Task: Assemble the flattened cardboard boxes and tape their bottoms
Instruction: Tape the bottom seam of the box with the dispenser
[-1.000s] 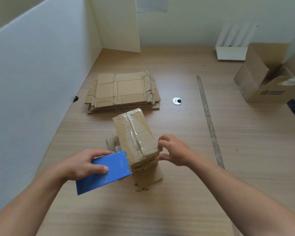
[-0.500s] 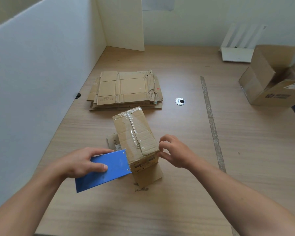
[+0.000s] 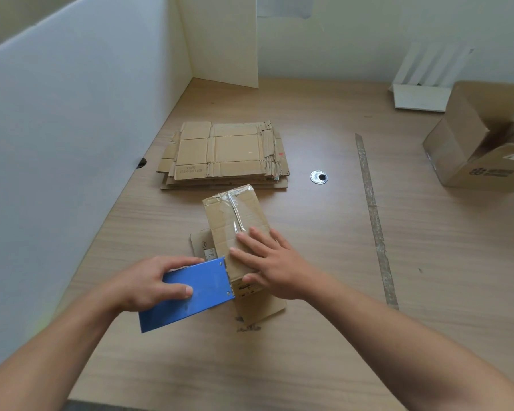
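A small assembled cardboard box (image 3: 235, 215) stands bottom-up in the middle of the table, with clear tape running along its centre seam. My right hand (image 3: 272, 265) lies flat on the near end of the taped bottom, fingers straight. My left hand (image 3: 149, 284) grips a blue tape dispenser (image 3: 190, 295), whose right end touches the box's near left edge. Open flaps of the box stick out beneath it on the table. A stack of flattened cardboard boxes (image 3: 223, 152) lies behind the box.
A large open cardboard box (image 3: 481, 143) lies on its side at the right edge. A strip of old tape (image 3: 373, 218) runs down the table. A round cable hole (image 3: 318, 177) sits right of the stack. White partition walls (image 3: 72, 129) close off the left side. A white rack (image 3: 425, 84) stands at the back right.
My right hand moved from pinching at the box's near right corner to lying flat on the taped bottom. My left hand and the dispenser stayed where they were.
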{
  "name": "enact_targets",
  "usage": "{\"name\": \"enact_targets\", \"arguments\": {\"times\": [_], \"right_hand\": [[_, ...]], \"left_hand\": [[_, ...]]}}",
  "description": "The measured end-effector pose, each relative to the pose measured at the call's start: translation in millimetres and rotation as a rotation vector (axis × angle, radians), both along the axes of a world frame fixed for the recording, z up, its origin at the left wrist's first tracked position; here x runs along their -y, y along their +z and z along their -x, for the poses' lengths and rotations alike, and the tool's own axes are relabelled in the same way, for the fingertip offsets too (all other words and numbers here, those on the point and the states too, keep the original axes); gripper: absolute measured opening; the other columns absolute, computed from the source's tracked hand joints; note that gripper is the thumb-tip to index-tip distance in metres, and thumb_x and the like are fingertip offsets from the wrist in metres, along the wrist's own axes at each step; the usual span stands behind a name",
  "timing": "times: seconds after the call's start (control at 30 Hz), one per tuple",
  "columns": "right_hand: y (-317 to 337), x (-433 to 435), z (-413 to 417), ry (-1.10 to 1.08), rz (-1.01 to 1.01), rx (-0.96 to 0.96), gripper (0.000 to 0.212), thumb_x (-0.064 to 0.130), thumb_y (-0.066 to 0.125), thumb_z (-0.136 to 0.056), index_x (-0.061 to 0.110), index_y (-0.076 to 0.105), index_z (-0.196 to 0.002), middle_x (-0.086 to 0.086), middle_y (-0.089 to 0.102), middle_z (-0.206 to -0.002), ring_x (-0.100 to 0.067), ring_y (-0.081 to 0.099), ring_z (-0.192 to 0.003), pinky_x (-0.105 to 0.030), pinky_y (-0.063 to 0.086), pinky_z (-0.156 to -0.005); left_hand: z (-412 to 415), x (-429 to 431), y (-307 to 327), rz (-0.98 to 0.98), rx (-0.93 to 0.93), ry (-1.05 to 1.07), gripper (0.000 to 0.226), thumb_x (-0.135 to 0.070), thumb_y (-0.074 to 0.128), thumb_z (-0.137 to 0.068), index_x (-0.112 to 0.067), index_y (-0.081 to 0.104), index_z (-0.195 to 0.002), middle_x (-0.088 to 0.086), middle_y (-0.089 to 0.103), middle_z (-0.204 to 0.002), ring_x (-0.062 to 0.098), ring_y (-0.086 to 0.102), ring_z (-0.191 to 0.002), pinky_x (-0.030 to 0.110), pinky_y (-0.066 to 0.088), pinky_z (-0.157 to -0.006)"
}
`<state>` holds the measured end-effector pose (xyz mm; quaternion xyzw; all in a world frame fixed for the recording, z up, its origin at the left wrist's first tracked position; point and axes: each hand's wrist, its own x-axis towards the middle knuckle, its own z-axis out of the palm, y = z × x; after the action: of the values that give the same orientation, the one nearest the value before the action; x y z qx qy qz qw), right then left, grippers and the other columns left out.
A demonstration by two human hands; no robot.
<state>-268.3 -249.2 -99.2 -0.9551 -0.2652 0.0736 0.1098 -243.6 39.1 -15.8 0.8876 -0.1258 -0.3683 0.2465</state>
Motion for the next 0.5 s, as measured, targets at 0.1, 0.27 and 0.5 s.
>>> {"name": "enact_targets", "arguments": {"times": [0.1,0.27,0.5], "right_hand": [[-8,4,3,0.003,-0.025,0.081,0.060,0.058,0.030,-0.100,0.036,0.028,-0.155,0.005,0.015,-0.166,-0.023,0.007,-0.154,-0.045,0.000,-0.124],[-11,1,5,-0.019,-0.095,0.226,0.059,0.058,0.037,-0.095,0.030,0.050,-0.146,0.000,0.039,-0.157,-0.029,0.033,-0.146,-0.053,0.021,-0.118],[-13,2,3,-0.028,-0.042,0.201,0.059,0.060,0.035,-0.096,0.033,0.046,-0.148,0.000,0.037,-0.158,-0.030,0.031,-0.147,-0.050,0.018,-0.119]], "left_hand": [[4,-1,-3,0.023,0.018,0.003,0.048,-0.066,0.060,-0.061,-0.076,0.047,-0.107,-0.028,0.060,-0.121,0.000,0.061,-0.104,0.034,0.049,-0.096],[10,-11,-10,0.074,0.041,0.037,0.057,-0.068,0.059,-0.060,-0.071,0.046,-0.115,-0.030,0.059,-0.124,-0.004,0.058,-0.108,0.028,0.047,-0.096],[20,-27,-4,0.119,0.051,0.029,0.056,-0.059,0.063,-0.069,-0.084,0.037,-0.113,-0.049,0.052,-0.113,-0.013,0.054,-0.105,0.010,0.042,-0.080]]}}
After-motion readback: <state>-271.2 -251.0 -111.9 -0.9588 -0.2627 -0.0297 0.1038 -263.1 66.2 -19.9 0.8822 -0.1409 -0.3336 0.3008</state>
